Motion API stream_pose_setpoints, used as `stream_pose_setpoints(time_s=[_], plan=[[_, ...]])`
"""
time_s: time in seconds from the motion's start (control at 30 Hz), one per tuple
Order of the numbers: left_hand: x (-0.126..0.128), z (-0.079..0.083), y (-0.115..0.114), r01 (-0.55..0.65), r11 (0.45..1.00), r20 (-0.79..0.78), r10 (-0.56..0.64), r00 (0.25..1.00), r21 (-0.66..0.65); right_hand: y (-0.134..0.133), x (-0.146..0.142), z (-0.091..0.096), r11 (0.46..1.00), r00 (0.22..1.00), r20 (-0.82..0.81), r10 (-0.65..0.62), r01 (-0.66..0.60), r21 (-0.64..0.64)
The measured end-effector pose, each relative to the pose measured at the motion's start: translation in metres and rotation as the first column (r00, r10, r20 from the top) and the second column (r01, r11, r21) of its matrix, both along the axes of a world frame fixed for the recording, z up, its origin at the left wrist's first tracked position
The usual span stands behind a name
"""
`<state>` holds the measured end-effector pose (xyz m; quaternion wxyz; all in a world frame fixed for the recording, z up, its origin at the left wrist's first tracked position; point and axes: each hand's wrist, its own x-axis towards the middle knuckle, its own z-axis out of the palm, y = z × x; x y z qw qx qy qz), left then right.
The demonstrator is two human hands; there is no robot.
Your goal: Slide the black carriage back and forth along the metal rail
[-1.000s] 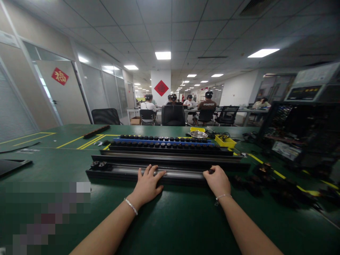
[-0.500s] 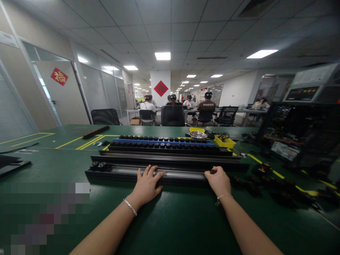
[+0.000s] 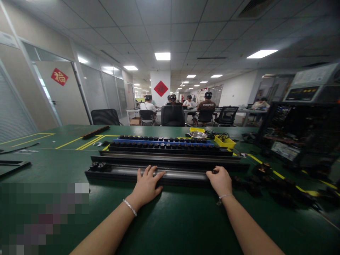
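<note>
Black and long, the near channel (image 3: 186, 174) lies across the green tabletop (image 3: 175, 219) before you. Its fitting-out looks only begun: two dark parts (image 3: 97, 165) sit together at the left end, and smooth surface shows between them and your right hand (image 3: 221, 180). Your left hand (image 3: 147, 183) rests on that surface, fingers spread apart. Your right fingers are clamped on a small dark piece (image 3: 214, 171) towards the right end; how it sits is hidden. Beyond lies a second channel (image 3: 170, 155); farther off, dark parts line a blue strip (image 3: 159, 142) and look complete. Loose dark pieces (image 3: 255, 187) lie to the right.
</note>
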<state>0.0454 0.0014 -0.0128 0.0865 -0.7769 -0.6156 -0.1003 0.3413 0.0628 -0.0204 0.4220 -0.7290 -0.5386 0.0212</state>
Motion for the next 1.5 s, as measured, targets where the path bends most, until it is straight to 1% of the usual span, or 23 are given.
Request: stream_pose_setpoints(time_s=[0.17, 0.43, 0.87, 0.97, 1.07, 1.13, 1.23, 1.33, 1.43, 1.5], plan=[[-0.001, -0.003, 0.001, 0.012, 1.0, 0.007, -0.012, 1.0, 0.025, 0.0, 0.006, 0.002, 0.997, 0.995, -0.101, 0.0, -0.007, -0.071], [-0.003, -0.005, 0.002, 0.014, 0.999, 0.013, -0.015, 1.0, 0.038, -0.005, 0.007, 0.008, 0.995, 0.994, -0.109, -0.017, 0.005, -0.104], [-0.004, -0.005, 0.003, 0.022, 0.999, 0.003, -0.022, 1.0, 0.034, -0.002, 0.011, 0.006, 0.997, 0.994, -0.109, -0.032, 0.024, -0.076], [-0.004, -0.006, 0.003, 0.026, 0.999, 0.005, -0.026, 1.0, 0.044, -0.002, 0.019, 0.007, 0.994, 0.99, -0.123, -0.063, 0.052, -0.091], [-0.004, -0.006, 0.003, 0.031, 0.998, 0.002, -0.031, 1.0, 0.056, -0.002, 0.033, 0.007, 0.983, 0.982, -0.148, -0.122, 0.099, -0.155], [-0.004, -0.007, 0.003, 0.032, 0.998, 0.001, -0.032, 0.999, 0.062, -0.002, 0.04, 0.006, 0.978, 0.983, -0.137, -0.125, 0.098, -0.185], [-0.004, -0.007, 0.003, 0.033, 0.997, 0.004, -0.033, 0.999, 0.065, -0.002, 0.046, 0.003, 0.976, 0.991, -0.075, -0.111, 0.094, -0.196], [-0.005, -0.007, 0.002, 0.042, 0.997, 0.012, -0.043, 0.999, 0.069, 0.0, 0.05, -0.001, 0.967, 0.992, -0.011, -0.124, 0.119, -0.224], [-0.007, -0.007, 0.003, 0.046, 0.995, 0.029, -0.049, 0.998, 0.086, 0.002, 0.056, -0.005, 0.952, 0.989, 0.022, -0.148, 0.149, -0.268], [-0.009, -0.007, 0.003, 0.045, 0.994, 0.046, -0.05, 0.998, 0.099, 0.003, 0.059, -0.006, 0.949, 0.988, 0.041, -0.148, 0.154, -0.277]])
